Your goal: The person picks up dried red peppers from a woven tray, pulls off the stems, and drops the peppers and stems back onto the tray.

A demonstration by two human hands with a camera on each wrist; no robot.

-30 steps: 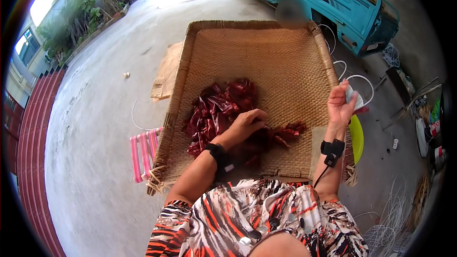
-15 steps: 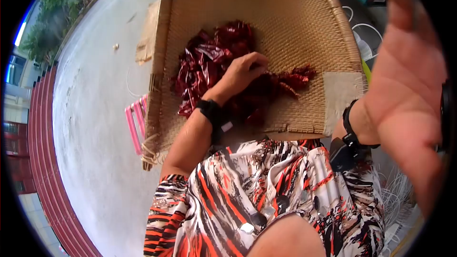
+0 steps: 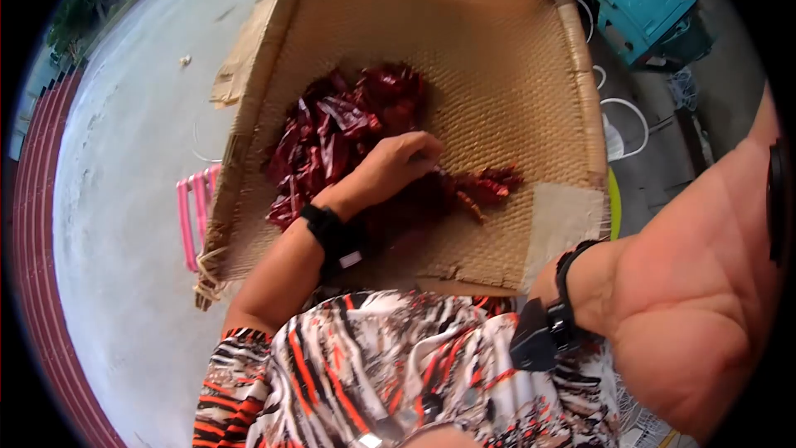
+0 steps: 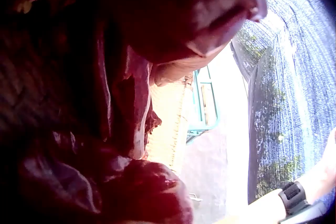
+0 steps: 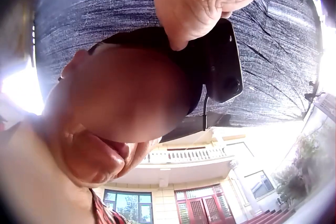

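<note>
A pile of glossy dark red dried chilies (image 3: 332, 124) lies in a woven tray (image 3: 497, 58). My left hand (image 3: 385, 168) rests over the pile's right side with its fingers curled. In the left wrist view, a large dried chili (image 4: 205, 19) lies against a finger (image 4: 181, 70) of that hand; the fingertips are hidden. My right hand (image 5: 207, 1) is raised to my head, holding the top edge of a black head-worn camera (image 5: 223, 61). Its palm side and forearm loom large at the right of the head view, with the fingers out of sight there.
Smaller chili pieces (image 3: 489, 187) lie right of the pile, near a pale patch (image 3: 564, 220) on the tray. A pink-striped stool (image 3: 195, 211) and cardboard (image 3: 245, 54) are on the left. A teal cart (image 3: 626, 4) and a white-handled bucket (image 3: 613, 139) stand right.
My right hand has risen from beside the tray's right edge to the head-worn camera. The head view has shifted and tilted. My left hand has stayed on the chili pile.
</note>
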